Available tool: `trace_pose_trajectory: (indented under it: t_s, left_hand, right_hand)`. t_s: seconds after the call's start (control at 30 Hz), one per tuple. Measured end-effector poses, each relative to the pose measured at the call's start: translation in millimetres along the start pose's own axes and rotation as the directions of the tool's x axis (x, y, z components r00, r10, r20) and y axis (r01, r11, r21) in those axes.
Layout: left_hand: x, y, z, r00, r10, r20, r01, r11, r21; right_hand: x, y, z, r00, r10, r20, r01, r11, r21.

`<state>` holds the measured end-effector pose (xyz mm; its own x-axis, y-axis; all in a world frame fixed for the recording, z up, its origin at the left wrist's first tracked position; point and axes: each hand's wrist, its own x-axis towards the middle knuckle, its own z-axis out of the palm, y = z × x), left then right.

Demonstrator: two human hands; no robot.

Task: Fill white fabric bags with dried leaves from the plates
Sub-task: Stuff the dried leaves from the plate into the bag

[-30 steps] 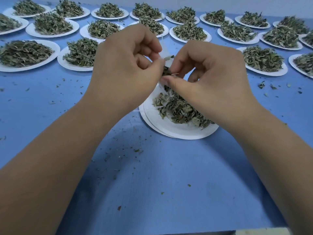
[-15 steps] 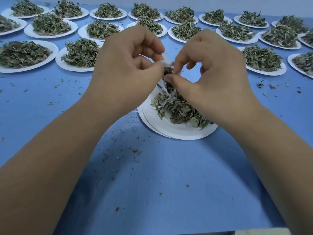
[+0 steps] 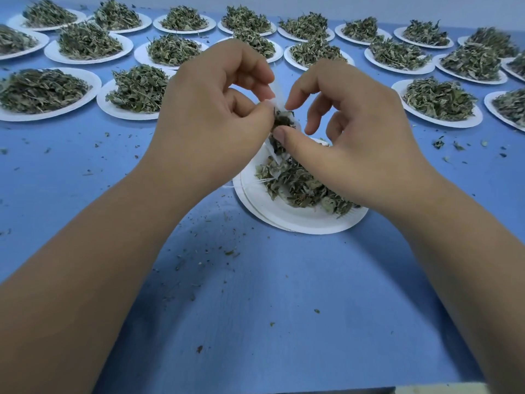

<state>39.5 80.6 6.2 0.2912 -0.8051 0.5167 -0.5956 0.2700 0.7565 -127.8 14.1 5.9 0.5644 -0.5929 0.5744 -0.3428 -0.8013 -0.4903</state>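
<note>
Item: one bag (image 3: pixel 277 93) of leaves (image 3: pixel 282 121); my left grip (image 3: pixel 210 118) and right grip (image 3: pixel 360 132) both pinch it above plate (image 3: pixel 298 221).

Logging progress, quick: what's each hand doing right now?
Left hand: pinching the bag near its top.
Right hand: pinching the same bag, thumb on its filled part.

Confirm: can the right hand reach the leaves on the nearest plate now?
Probably yes: the right hand hangs directly over the leaves on the nearest plate, nothing between, though it is busy pinching the white bag.
</note>
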Motion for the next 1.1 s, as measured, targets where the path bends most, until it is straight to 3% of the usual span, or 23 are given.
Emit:
trace_pose_trajectory:
  t_s: [0.17,0.4,0.67,0.9,0.97,1.1]
  left_hand:
    - [0.6,-0.3,-0.2,1.0,0.003,-0.004,-0.003,1.0,0.016]
    - [-0.2,1.6,0.3,1.0,0.009,0.006,-0.009,1.0,0.019]
    - [1.0,1.0,-0.4,0.999,-0.032,-0.03,0.032,0.999,0.017]
    - [0.5,4.5,0.6,1.0,-0.019,0.011,0.019,0.999,-0.043]
    - [-0.7,4.8,0.5,1.0,-0.012,0.011,0.012,0.999,-0.031]
    - [2.7,1.3,-2.9,0.998,-0.031,-0.052,0.032,0.999,0.017]
  right_hand:
    - [0.2,1.3,2.6,0.993,-0.108,-0.043,0.107,0.994,-0.031]
    - [-0.5,4.6,0.6,0.992,-0.106,-0.063,0.1,0.99,-0.1]
    - [-4.3,0.3,-0.3,0.953,-0.283,-0.107,0.26,0.947,-0.188]
    - [-1.5,4.7,5.8,0.986,-0.165,0.018,0.161,0.927,-0.338]
    - [-2.3,3.3,5.6,0.984,-0.166,0.059,0.176,0.938,-0.299]
    - [-4.2,3.5,-1.4,0.986,-0.161,0.037,0.162,0.986,-0.034]
